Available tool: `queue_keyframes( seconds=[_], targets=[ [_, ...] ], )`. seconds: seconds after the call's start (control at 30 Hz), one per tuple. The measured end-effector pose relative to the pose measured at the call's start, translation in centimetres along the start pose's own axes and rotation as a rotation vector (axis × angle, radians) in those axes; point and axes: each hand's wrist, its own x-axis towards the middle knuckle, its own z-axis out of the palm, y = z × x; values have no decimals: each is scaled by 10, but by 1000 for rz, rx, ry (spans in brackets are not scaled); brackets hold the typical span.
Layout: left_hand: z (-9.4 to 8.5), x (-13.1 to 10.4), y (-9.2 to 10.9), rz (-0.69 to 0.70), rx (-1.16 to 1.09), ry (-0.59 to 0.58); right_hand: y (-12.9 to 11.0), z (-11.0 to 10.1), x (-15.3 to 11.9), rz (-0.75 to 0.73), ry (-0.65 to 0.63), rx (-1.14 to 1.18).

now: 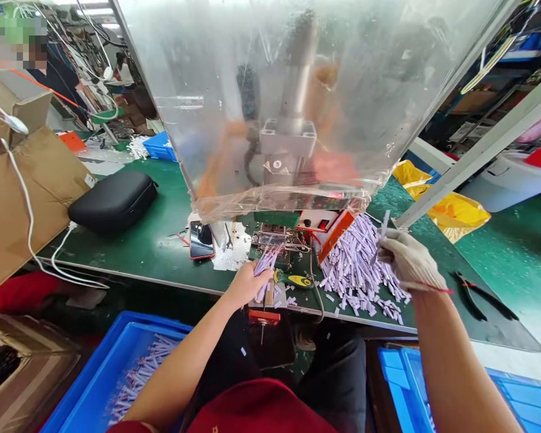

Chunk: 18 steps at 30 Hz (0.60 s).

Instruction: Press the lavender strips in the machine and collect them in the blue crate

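Observation:
My bare left hand (244, 282) is closed round a bundle of thin pale-lilac strips (267, 260). Their far ends reach the small metal fixture (273, 236) under the press. A white knit glove covers my right hand (404, 257), which pinches a pale strip (385, 225) standing nearly upright from the fingers. Below and left of that hand lies a heap of small pale-lilac pieces (356, 264). Just right of my left hand rests a yellow-and-green screwdriver handle (297, 280). What the strips are exactly, I cannot tell.
A clouded plastic shield (270, 78) hangs over the press. Black-handled pliers (482, 294) lie at the right, a phone (201, 240) and a black case (113, 199) at the left. Blue bins (117, 337) stand below the table, the left one holding strips. A cardboard box (36, 180) stands far left.

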Motion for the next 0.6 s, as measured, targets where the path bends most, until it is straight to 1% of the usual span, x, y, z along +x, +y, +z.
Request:
queue_keyframes(
  seconds=[0.07, 0.1, 0.13, 0.2, 0.27, 0.3, 0.37, 0.43, 0.5, 0.6],
  targets=[
    [-13, -5, 3, -35, -106, -21, -12, 4, -45, 93, -129, 399],
    [-19, -8, 3, -45, -151, -27, -19, 11, -68, 140, -188, 487],
    [-26, -13, 4, -51, -186, -31, -26, 21, -91, 167, -259, 517],
    [-35, -25, 4, -62, -236, -24, -40, 49, -127, 229, -450, 524],
    [-39, -38, 2, -91, -283, 3, -50, 86, -147, 242, -579, 539],
    [-40, -44, 0, -108, -310, 22, -52, 105, -150, 236, -609, 540],
    [-39, -56, -7, -135, -379, 66, -53, 139, -148, 222, -620, 529],
    [-39, -65, -16, -152, -452, 106, -52, 163, -140, 230, -598, 515],
    [-41, -71, -25, -172, -503, 138, -50, 176, -133, 264, -579, 521],
    [-45, -76, -34, -207, -518, 172, -48, 184, -128, 304, -577, 548]
  ],
)
